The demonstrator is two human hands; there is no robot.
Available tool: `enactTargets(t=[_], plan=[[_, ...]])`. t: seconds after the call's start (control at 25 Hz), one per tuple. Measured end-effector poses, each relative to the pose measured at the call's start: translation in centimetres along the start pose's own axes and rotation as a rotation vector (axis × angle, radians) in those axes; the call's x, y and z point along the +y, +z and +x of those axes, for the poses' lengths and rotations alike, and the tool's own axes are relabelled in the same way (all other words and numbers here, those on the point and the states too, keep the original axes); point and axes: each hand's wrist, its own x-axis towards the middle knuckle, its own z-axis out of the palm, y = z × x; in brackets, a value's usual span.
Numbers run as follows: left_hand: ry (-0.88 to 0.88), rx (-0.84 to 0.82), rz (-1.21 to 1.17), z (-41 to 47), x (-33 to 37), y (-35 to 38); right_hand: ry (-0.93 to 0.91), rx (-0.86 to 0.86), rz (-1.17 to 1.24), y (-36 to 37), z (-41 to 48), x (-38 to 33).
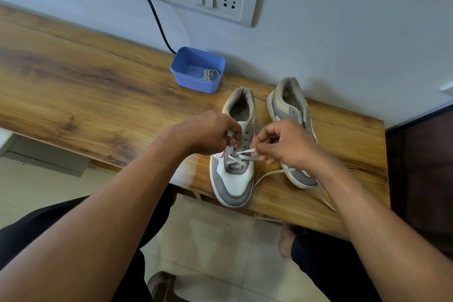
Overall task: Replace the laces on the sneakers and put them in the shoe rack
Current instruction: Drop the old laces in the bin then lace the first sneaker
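The person wears black trousers [36, 225], with forearms [110, 203] and feet [285, 240] bare.

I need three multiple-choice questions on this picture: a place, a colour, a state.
1. Where is the coiled lace? A. on the floor B. in the blue box C. inside a sneaker
2. What colour is the cable? A. black B. red C. white
3. What is the right hand doing? A. lying flat on the table B. pinching the white lace C. lifting a sneaker
Answers: 1 B, it rests inside the box; 2 A, plainly black against the pale wall; 3 B, the lace runs out of its grip.
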Motion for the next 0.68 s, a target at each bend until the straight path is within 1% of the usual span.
enactTargets(t=[0.08,0.12,0.16,0.2,0.24,0.28,0.36,0.4,0.48,0.68], plan=[[0.011,0.032,-0.046,-0.4,0.5,-0.4,-0.018,-0.007,-0.005,0.5,-0.1,-0.2],[0.001,0.093,-0.095,-0.7,0.9,-0.6,-0.045,-0.001,-0.023,0.8,0.0,-0.3],[-0.033,0.186,-0.157,-1.1,1.2,-0.7,-0.079,0.001,-0.058,0.9,0.1,-0.4],[-0.098,0.282,-0.219,-1.3,1.3,-0.5,-0.111,-0.003,-0.099,0.9,0.2,-0.4],[-0.190,0.338,-0.287,-1.7,1.3,-0.2,-0.136,-0.008,-0.133,0.8,0.2,-0.4],[-0.300,0.330,-0.357,-2.0,1.3,0.3,-0.153,-0.012,-0.164,0.8,0.2,-0.4],[-0.487,0.192,-0.459,-3.0,1.3,1.5,-0.179,-0.014,-0.228,1.1,0.0,-0.4],[-0.536,0.146,-0.496,-3.3,1.5,2.0,-0.192,-0.017,-0.251,1.4,0.0,-0.4],[-0.571,0.144,-0.548,-3.5,1.9,2.8,-0.203,-0.013,-0.278,2.0,0.0,-0.6],[-0.607,0.240,-0.718,-3.2,2.7,4.1,-0.189,-0.006,-0.385,2.7,0.4,-0.9]])
